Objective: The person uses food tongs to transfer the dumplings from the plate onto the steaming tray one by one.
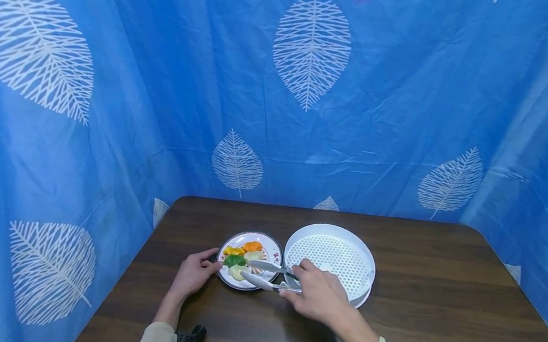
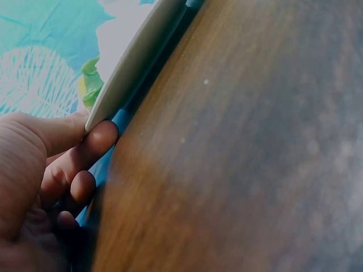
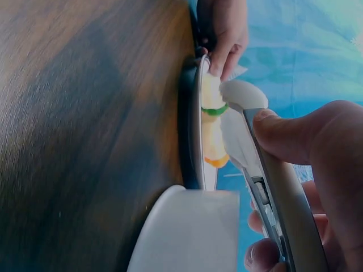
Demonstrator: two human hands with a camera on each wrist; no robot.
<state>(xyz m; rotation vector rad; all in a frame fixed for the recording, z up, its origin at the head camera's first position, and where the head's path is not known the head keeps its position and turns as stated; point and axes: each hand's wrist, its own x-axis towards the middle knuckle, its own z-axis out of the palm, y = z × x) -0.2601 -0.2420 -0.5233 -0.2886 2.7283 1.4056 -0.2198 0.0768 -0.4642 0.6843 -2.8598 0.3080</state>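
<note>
My left hand (image 1: pixel 193 274) pinches the left rim of a round white plate (image 1: pixel 265 239) between thumb and fingers; the left wrist view shows the thumb on top. Several small dumpling-like pieces lie on the plate, among them an orange one (image 1: pixel 252 246), a yellow one (image 1: pixel 234 251), a green one (image 1: pixel 235 260) and a pale one (image 1: pixel 237 272). My right hand (image 1: pixel 322 294) grips a pair of metal tongs (image 1: pixel 265 283). Their two arms stand apart, tips over the plate's right part. Whether the tips touch any piece, I cannot tell.
A round white steamer tray (image 1: pixel 331 252) with a perforated bottom stands right of the plate, close against it, partly behind my right hand. Both sit on a dark wooden table (image 1: pixel 442 306). A blue curtain (image 1: pixel 391 94) with white leaf prints hangs behind and at the sides.
</note>
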